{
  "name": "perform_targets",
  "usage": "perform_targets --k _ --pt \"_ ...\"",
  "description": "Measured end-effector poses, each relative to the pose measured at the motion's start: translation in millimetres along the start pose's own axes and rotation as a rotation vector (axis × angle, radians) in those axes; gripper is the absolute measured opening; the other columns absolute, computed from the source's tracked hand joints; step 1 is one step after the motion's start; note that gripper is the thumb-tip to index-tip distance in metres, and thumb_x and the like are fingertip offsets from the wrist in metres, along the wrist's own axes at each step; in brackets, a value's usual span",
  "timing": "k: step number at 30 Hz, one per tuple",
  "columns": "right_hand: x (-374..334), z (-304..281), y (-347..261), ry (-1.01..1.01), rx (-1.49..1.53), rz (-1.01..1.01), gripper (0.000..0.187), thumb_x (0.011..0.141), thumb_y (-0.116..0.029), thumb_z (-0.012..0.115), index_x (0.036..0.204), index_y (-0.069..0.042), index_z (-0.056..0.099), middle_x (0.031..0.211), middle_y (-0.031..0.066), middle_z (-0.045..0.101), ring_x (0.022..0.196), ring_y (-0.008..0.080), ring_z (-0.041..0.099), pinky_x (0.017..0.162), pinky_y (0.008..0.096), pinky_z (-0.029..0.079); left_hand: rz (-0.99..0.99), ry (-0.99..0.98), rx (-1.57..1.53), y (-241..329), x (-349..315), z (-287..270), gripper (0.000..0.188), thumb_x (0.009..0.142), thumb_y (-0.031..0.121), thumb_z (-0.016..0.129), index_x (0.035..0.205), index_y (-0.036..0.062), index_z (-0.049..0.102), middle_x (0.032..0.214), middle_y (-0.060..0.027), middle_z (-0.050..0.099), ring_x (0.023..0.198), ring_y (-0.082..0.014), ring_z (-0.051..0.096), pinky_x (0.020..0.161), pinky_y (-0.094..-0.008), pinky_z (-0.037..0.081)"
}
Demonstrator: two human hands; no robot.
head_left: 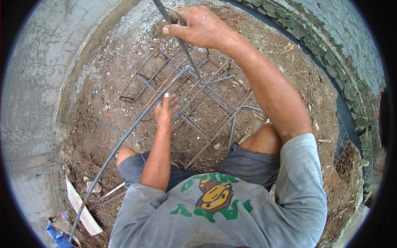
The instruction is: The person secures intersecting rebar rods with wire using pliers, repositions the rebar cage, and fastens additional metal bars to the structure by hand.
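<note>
While our right hand [200, 27] grips the bar [190, 59] over the frame [217, 132], our left hand [164, 110] lies unclenched beside the rod [131, 128], contact unclear. We note green lettering [229, 213] on our shirt [165, 229].

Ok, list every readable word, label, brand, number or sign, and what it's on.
Grey T-shirt: green lettering above and below a cartoon print; wording not copied here.
Blue item, lower left: too small to tell.
Long metal rod and bar in the right hand: no text visible.
</note>
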State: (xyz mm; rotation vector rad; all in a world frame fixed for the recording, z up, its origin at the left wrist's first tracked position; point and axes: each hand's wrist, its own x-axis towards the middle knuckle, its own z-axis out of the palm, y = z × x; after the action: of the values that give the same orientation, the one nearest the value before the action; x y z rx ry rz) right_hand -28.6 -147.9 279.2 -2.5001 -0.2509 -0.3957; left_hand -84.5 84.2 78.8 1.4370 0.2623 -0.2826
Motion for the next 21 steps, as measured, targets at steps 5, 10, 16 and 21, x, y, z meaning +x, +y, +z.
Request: perform_targets --k 5,10,16,21 --pt "-2 0 2 0.033 -0.022 -0.021 0.039 0.088 -0.038 0.057 0.103 -0.004 0.066 0.071 0.0141 0.064 0.070 0.0237 0.066 0.064 0.0391 0.054 0.014 -0.053 0.142 -3 -11 19 0.046 0.090 0.034 0.057 0.122 0.0018 0.049 0.107 -0.0133 0.060 0.099 -0.0220 0.059 0.085 -0.0353 0.047" --pt "-9 4 18 0.114 0.063 -0.102 0.037 0.087 -0.039 0.058 0.097 -0.004 0.067 0.070 0.0142 0.064 0.067 0.0231 0.065 0.062 0.0388 0.053 0.275 -0.114 0.379 18 5 56 0.044 0.090 0.024 0.057 0.126 0.0006 0.046 0.119 -0.0163 0.055 0.111 -0.0213 0.052 0.094 -0.0325 0.042" --pt "-76 0 94 0.027 0.272 0.288 0.041 0.090 -0.043 0.053 0.084 -0.004 0.065 0.067 0.0109 0.060 0.063 0.0204 0.059 0.062 0.0380 0.046 0.460 -0.130 0.376 34 24 75 0.041 0.090 0.018 0.056 0.124 -0.0019 0.047 0.117 -0.0167 0.055 0.105 -0.0203 0.054 0.092 -0.0326 0.044" --pt "-155 42 129 -0.361 0.346 0.708 0.043 0.094 -0.043 0.047 0.083 -0.006 0.065 0.079 0.0117 0.063 0.081 0.0225 0.059 0.077 0.0387 0.045 0.257 -0.309 0.327 8 -12 88 0.044 0.088 0.020 0.061 0.124 -0.0019 0.050 0.106 -0.0143 0.059 0.093 -0.0178 0.057 0.083 -0.0300 0.048"
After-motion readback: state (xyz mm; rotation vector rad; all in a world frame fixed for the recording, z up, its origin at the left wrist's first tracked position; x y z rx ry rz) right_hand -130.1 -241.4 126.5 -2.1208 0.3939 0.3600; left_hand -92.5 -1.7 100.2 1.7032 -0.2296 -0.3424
